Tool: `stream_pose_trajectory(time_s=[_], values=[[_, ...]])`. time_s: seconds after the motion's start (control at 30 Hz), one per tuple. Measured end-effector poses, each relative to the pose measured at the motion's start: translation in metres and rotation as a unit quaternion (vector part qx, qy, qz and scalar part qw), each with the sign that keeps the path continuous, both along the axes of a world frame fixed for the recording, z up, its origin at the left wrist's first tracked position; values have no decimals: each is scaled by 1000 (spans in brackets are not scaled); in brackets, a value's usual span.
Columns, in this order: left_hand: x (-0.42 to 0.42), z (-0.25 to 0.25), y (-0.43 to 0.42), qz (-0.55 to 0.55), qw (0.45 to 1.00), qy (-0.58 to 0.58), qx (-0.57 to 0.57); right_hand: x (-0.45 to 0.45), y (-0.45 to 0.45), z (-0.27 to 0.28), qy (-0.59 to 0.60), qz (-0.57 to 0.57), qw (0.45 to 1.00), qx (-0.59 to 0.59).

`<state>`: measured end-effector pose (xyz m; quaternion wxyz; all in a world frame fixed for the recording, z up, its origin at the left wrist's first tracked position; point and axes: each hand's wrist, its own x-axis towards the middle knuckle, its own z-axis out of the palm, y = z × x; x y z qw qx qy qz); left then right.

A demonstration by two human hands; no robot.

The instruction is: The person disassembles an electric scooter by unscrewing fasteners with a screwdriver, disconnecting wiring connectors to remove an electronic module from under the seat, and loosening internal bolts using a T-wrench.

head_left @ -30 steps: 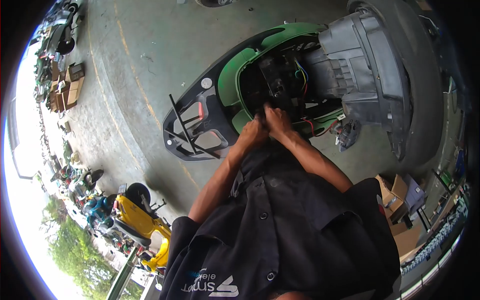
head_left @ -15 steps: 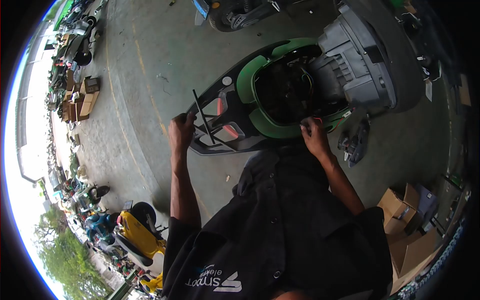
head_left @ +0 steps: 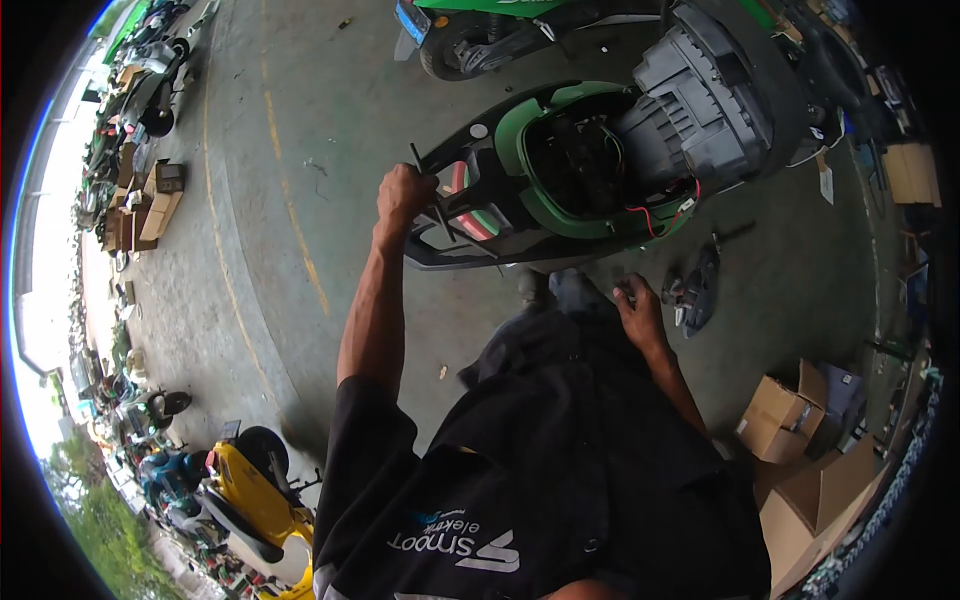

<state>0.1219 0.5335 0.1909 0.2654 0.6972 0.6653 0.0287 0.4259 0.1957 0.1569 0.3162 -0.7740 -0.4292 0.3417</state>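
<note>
My left hand (head_left: pixel 404 194) is closed round the black rod frame (head_left: pixel 444 208) at the tail of the green and black scooter (head_left: pixel 530 205). Near my right thigh, my right hand (head_left: pixel 638 304) pinches a small dark object (head_left: pixel 624 284) too small to identify. The grey under-seat bin (head_left: pixel 690 105) is tipped up with the seat, and the scooter's body is open below it. A red wire (head_left: pixel 648 222) hangs over the body's near edge. Inside the opening, the parts are dark and hard to make out.
A dark part (head_left: pixel 702 292) lies on the floor right of my right hand. Cardboard boxes (head_left: pixel 785 415) stand at the lower right. Another green scooter (head_left: pixel 468 45) is beyond. A yellow scooter (head_left: pixel 258 500) stands at the lower left.
Both hands have left the scooter's opening. The left has moved onto the rod frame; the right has come back beside my leg. The view has shifted, showing more of the far scooter.
</note>
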Motion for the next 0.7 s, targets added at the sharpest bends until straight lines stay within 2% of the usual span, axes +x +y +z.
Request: stream_pose_trajectory(time_s=[0.03,0.17,0.2,0.23,0.27,0.33,0.4,0.47,0.5,0.6,0.67,0.7], values=[[8,10,-9,13,999,24,26,-2,-8,4,-18,14,999,28],[3,47,-19,-11,997,-36,70,-1,-25,16,-42,-16,999,13],[15,85,-35,-19,995,-47,87,2,-25,15,-38,-19,999,17],[12,96,-35,-61,989,-33,135,3,-28,14,-28,-16,999,24],[9,103,-33,-51,989,-55,129,4,-30,18,-37,-34,999,21],[20,136,-43,-46,987,-36,148,3,-20,26,-38,2,998,42],[33,162,-56,-76,981,-52,170,1,-11,41,-26,3,999,48],[56,196,-81,-95,976,-106,164,5,-7,55,-11,0,999,52],[67,206,-93,-108,975,-104,167,8,-4,61,38,16,996,83],[120,232,-139,-196,922,-270,198,23,3,87,122,32,983,134],[166,240,-174,-212,911,-325,141,41,2,94,146,109,957,227],[194,240,-194,-216,911,-335,107,53,-3,106,149,102,955,234]])
